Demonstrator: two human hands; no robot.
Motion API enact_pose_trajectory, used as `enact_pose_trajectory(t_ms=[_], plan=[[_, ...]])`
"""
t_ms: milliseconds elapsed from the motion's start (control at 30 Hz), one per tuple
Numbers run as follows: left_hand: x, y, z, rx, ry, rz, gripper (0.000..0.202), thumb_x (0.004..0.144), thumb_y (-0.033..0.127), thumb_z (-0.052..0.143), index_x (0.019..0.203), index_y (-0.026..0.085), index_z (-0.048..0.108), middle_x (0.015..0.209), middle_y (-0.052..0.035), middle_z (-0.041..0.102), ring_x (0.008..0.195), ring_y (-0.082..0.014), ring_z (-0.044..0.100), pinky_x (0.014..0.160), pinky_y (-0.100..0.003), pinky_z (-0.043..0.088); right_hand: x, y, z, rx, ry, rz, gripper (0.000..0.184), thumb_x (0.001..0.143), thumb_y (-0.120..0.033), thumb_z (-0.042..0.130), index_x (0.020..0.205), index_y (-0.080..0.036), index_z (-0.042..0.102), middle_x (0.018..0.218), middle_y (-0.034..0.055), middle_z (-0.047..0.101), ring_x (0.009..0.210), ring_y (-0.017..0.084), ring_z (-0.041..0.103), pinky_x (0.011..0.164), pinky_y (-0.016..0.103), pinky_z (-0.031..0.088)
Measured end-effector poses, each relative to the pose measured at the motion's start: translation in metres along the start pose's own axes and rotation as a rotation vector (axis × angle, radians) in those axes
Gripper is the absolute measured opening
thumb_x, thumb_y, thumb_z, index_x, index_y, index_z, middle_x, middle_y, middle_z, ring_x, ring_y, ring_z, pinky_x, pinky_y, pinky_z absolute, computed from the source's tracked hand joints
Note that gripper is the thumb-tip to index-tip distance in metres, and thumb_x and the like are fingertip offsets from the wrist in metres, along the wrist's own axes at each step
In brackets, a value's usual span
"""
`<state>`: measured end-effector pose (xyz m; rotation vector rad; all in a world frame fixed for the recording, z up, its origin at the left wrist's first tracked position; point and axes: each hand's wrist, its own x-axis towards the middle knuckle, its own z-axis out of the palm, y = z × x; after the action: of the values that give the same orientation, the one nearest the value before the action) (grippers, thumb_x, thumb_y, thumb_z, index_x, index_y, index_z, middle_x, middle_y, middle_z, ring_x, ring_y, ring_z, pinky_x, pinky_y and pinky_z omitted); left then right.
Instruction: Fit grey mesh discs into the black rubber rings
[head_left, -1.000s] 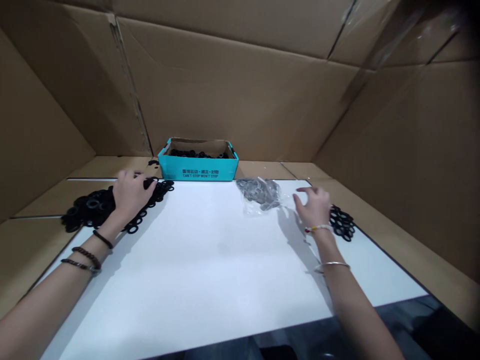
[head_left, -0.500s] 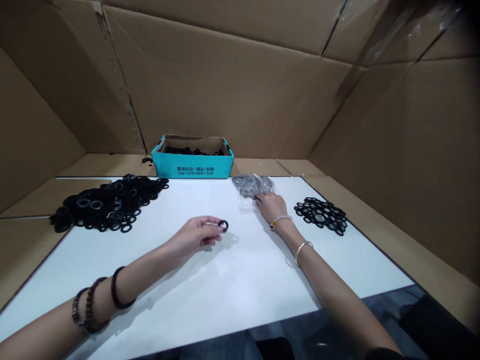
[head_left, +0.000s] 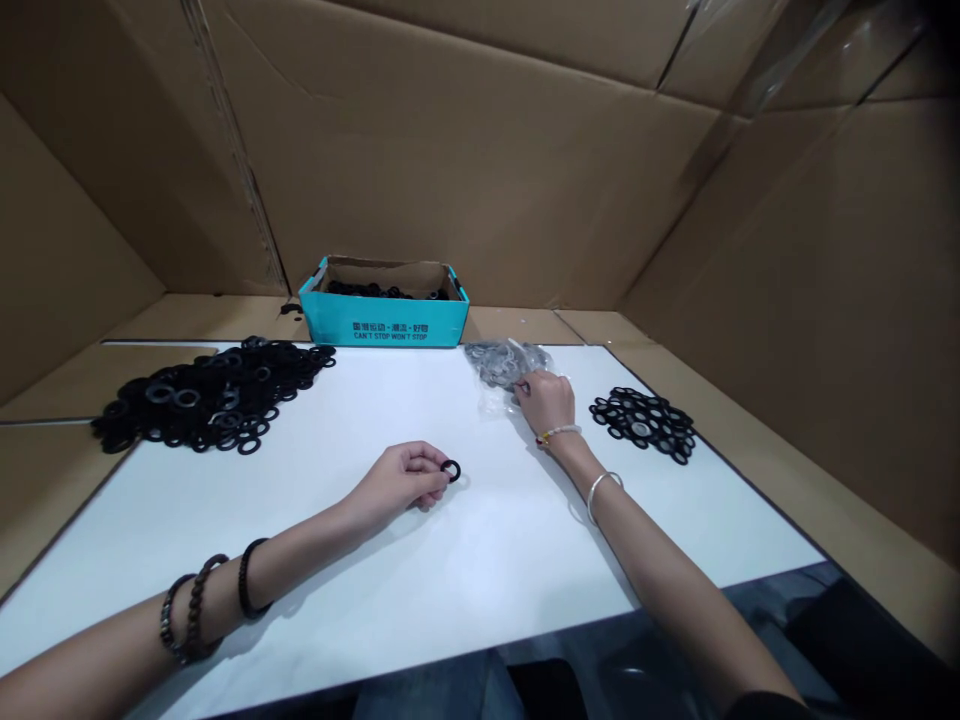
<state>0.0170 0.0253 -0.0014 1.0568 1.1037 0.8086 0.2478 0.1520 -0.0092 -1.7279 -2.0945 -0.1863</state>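
My left hand [head_left: 409, 478] is closed over the middle of the white board, pinching a black ring [head_left: 451, 470] between thumb and fingertips. My right hand [head_left: 545, 402] reaches to a clear plastic bag [head_left: 499, 362] of small grey pieces, its fingers curled together at the bag's near right edge. What those fingers grip, if anything, is hidden. To the right of that hand lies a spread of black rings [head_left: 649, 425], some with pale discs in their centres. A large heap of black rings [head_left: 217, 395] fills the far left of the board.
A turquoise box [head_left: 386, 322] with more black rings inside stands behind the board's far edge. Brown cardboard walls [head_left: 450, 150] enclose the back and both sides. The white board [head_left: 420, 610] ends at a near edge above dark clothing.
My left hand with the black ring has come slightly lower and nearer to me. My right hand stays at the plastic bag, its fingers more curled. The view has tilted a little.
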Motion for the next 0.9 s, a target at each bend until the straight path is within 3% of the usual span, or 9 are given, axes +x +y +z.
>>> enact_pose_trajectory(t_ms=[100,233,367,500,900], plan=[[-0.001,-0.002,0.001,0.009,0.009,0.022,0.024,0.066,0.029,0.071,0.078,0.014,0.058,0.059,0.0013,0.058,0.048,-0.0079,0.051,0.048,-0.020,0.039,0.001,-0.001,-0.002,0.121,0.029,0.031,0.021,0.081,-0.022,0.047,0.073,-0.014,0.065,0.082,0.0121,0.064,0.080,0.022,0.056,0.075,0.035,0.036],[0.000,-0.006,0.000,-0.009,0.098,0.094,0.025,0.067,0.030,0.071,0.080,0.014,0.058,0.064,0.0002,0.060,0.052,-0.0087,0.056,0.053,-0.021,0.043,-0.007,-0.015,-0.010,0.355,0.005,0.026,0.024,0.083,-0.028,0.046,0.080,-0.013,0.064,0.079,0.0093,0.064,0.072,0.018,0.055,0.066,0.030,0.041],[0.001,-0.009,-0.002,-0.032,0.199,0.128,0.028,0.068,0.034,0.071,0.083,0.014,0.059,0.069,-0.0009,0.062,0.059,-0.0116,0.062,0.056,-0.022,0.046,-0.031,-0.047,-0.020,0.605,-0.174,-0.074,0.029,0.084,-0.036,0.046,0.078,-0.013,0.063,0.064,0.0019,0.062,0.056,0.011,0.052,0.052,0.022,0.040],[0.000,-0.007,-0.002,-0.074,0.207,0.113,0.028,0.067,0.033,0.072,0.083,0.015,0.059,0.069,-0.0017,0.065,0.061,-0.0131,0.064,0.058,-0.022,0.046,-0.057,-0.073,-0.029,0.889,-0.356,-0.123,0.027,0.080,-0.037,0.054,0.069,-0.013,0.060,0.060,-0.0006,0.057,0.054,0.008,0.046,0.051,0.020,0.037],[-0.004,-0.003,-0.001,-0.052,0.188,0.096,0.024,0.066,0.028,0.073,0.079,0.015,0.058,0.063,-0.0027,0.067,0.058,-0.0145,0.064,0.055,-0.024,0.046,-0.066,-0.074,-0.046,0.879,-0.367,-0.163,0.022,0.081,-0.030,0.055,0.066,-0.016,0.058,0.060,-0.0015,0.056,0.055,0.008,0.043,0.053,0.021,0.033]])
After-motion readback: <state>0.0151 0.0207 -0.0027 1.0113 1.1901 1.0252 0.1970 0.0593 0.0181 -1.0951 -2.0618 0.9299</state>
